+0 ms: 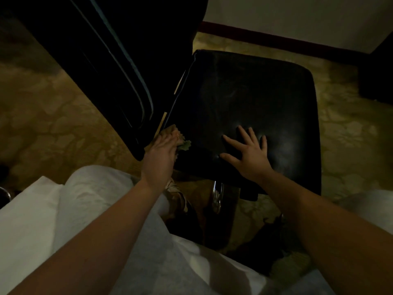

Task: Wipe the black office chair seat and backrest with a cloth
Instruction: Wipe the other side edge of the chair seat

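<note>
Hands: your left hand (158, 154) lies flat, fingers extended, pressing the cloth (177, 135) at the near corner of the black seat (255, 92), beside the backrest (106, 60) | your right hand (248, 154) rests splayed and empty on the seat | Risk: the cloth may bunch into that gap or slip off the edge; leaning could shift the chair.

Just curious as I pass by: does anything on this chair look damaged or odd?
One thing: along the seat edge nearest the backrest, pale slivers show against the black, perhaps worn covering; too dim to tell. Left hand presses the cloth nearby; right hand lies flat on the seat.
</note>
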`<action>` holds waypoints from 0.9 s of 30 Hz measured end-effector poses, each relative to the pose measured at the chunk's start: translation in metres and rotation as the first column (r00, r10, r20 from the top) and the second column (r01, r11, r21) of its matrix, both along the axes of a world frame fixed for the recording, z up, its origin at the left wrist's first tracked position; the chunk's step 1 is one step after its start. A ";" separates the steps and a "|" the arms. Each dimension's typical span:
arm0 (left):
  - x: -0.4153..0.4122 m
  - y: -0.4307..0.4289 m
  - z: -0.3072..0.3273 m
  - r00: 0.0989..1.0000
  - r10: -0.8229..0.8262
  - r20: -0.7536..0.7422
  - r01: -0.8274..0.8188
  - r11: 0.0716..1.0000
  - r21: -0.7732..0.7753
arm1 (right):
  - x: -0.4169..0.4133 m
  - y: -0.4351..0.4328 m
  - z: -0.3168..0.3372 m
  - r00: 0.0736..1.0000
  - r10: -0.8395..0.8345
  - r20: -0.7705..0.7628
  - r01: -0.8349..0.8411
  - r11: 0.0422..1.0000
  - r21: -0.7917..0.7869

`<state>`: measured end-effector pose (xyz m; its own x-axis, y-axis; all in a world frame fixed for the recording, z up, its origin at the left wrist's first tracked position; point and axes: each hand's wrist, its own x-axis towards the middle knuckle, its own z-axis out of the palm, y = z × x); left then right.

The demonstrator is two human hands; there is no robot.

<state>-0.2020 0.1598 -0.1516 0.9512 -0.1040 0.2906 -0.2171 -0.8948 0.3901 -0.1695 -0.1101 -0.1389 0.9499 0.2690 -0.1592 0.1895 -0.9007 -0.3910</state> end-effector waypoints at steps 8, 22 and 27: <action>0.007 -0.004 0.004 0.989 0.071 -0.132 -0.072 0.997 -0.010 | 0.005 0.006 0.010 0.996 0.004 0.086 -0.002 1.000 -0.014; 0.006 -0.003 0.004 0.968 0.133 -0.212 -0.146 0.988 -0.044 | 0.053 0.034 0.001 0.953 0.289 0.093 -0.264 0.941 -0.214; 0.029 -0.009 0.003 0.951 0.233 -0.204 -0.221 0.972 0.081 | 0.054 0.034 -0.003 0.940 0.321 0.118 -0.289 0.930 -0.225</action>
